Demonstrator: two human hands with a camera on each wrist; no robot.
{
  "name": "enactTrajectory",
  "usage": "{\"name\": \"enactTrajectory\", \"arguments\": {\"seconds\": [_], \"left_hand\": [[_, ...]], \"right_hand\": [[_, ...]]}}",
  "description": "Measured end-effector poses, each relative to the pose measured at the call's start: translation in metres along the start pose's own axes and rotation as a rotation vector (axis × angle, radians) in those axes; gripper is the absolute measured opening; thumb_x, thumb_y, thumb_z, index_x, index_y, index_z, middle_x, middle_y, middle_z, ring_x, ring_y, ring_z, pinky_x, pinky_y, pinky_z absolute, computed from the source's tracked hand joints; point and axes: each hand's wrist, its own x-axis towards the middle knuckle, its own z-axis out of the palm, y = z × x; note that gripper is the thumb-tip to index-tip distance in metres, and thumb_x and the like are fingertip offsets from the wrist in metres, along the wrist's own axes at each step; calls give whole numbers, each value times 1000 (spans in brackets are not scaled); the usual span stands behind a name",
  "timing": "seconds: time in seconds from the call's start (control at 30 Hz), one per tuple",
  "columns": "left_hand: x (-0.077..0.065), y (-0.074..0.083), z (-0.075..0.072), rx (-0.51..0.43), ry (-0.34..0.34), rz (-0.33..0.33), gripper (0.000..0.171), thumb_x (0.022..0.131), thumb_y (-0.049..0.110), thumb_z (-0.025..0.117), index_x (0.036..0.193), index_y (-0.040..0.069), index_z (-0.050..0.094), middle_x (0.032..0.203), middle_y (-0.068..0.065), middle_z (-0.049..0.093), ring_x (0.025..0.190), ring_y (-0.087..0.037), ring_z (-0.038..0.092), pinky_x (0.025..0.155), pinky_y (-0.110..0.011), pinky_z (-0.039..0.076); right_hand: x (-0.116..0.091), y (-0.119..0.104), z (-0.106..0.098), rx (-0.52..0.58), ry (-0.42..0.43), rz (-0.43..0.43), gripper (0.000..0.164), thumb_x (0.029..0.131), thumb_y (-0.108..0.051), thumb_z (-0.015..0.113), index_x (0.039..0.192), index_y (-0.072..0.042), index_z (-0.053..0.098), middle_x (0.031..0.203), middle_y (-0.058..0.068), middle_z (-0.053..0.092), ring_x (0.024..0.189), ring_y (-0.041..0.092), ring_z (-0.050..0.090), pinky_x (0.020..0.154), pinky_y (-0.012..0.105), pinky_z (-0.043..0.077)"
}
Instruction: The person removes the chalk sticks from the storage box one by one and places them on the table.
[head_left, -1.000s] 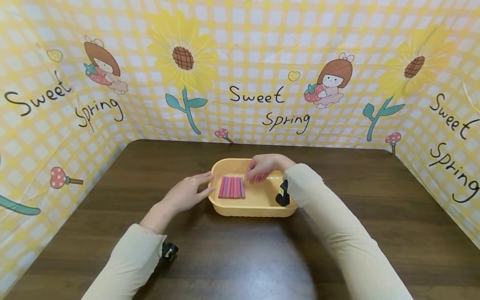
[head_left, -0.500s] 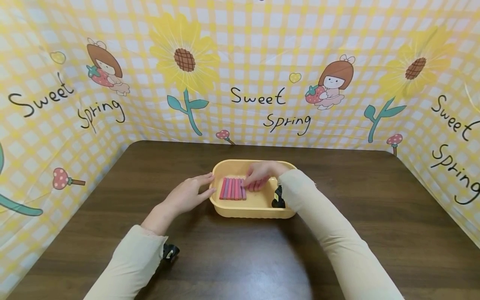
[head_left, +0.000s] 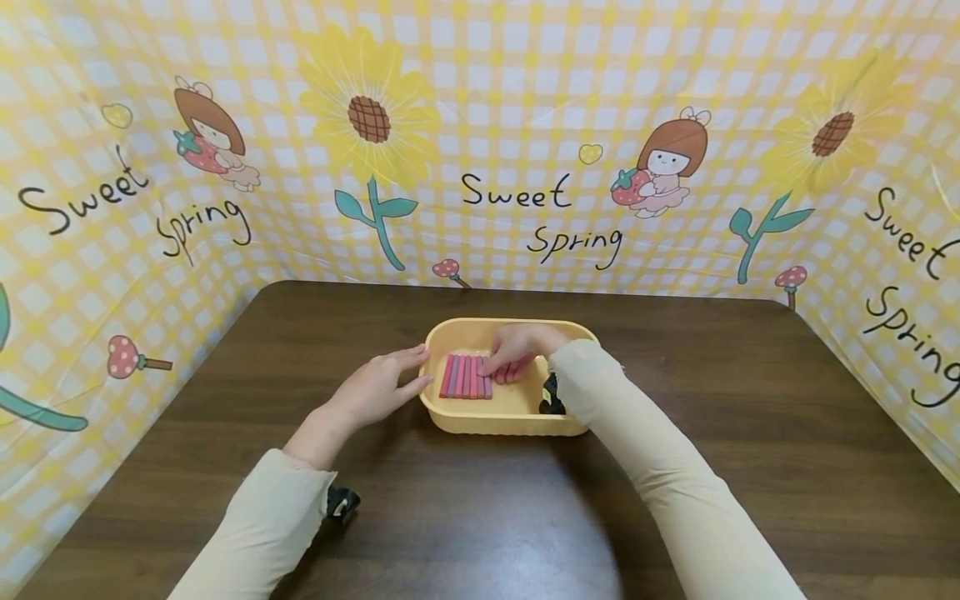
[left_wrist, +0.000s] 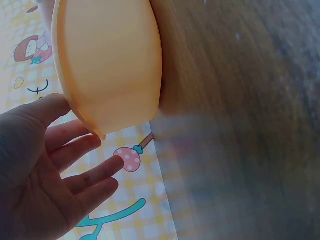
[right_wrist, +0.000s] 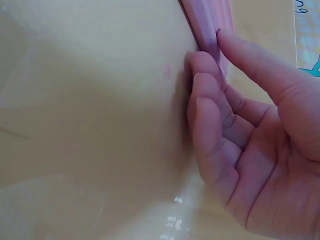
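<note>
- We find the yellow tray (head_left: 510,424) at the centre of the head view, resting on the dark desk (head_left: 480,517). The row of pink and purple sticks (head_left: 461,377) lies flat inside it, left of the tray's middle.
- Right hand (head_left: 517,350): reaches in from the right of the frame and appears to pinch the end stick (right_wrist: 201,20), at the row's right edge, between thumb and fingertip; the remaining fingers curl low beside it.
- Left hand (head_left: 375,387): left of centre, fingers relaxed and extended, touching the tray's left end without clamping it.
- We judge the step in hand to be lining up the end stick. We advise a light pinch, the stick kept parallel to its neighbours and its ends level with theirs.
- We caution that firm sideways pressure could skew the row.
- We recommend the left hand steady the tray without pushing it.
</note>
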Motion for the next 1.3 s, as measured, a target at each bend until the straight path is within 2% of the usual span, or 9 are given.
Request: {"name": "enactTrajectory", "arguments": {"seconds": [0.23, 0.7, 0.9, 1.13, 1.3], "left_hand": [[1, -1, 1, 0, 2, 4, 48, 93, 25, 56, 134, 0, 48, 141, -17, 46, 131, -33, 44, 108, -50, 35], [0, -1, 2, 3, 5, 11, 48, 93, 24, 55, 134, -1, 49, 141, -17, 47, 131, -34, 44, 108, -50, 35], [0, -2, 2, 8, 9, 8, 48, 93, 25, 55, 134, 0, 49, 141, -17, 47, 131, -34, 44, 108, -50, 35], [0, -1, 2, -1, 9, 2, 48, 93, 26, 56, 134, 0, 49, 141, -16, 46, 131, -34, 44, 108, -50, 35], [1, -1, 1, -8, 5, -4, 49, 93, 27, 56, 134, 1, 49, 142, -16, 46, 131, -33, 44, 109, -50, 35]], "right_hand": [[-1, 0, -1, -14, -6, 3, 27, 91, -23, 59, 68, -10, 60, 59, -5, 59, 51, 2, 52, 49, 13, 46], [-3, 5, -4, 71, -49, 0, 25, 92, -18, 56, 70, -8, 62, 61, -3, 61, 52, 3, 55, 51, 13, 48], [-11, 6, -10, 96, -8, -48, 20, 92, -16, 56, 76, -6, 64, 64, -3, 64, 56, 4, 59, 55, 15, 50], [-25, 7, -21, 72, 32, -109, 21, 92, -18, 56, 89, -1, 67, 71, -2, 69, 62, 5, 62, 62, 19, 53], [-36, 7, -26, 120, 49, -129, 20, 92, -17, 57, 95, 0, 66, 76, 1, 70, 67, 7, 65, 68, 22, 56]]}}
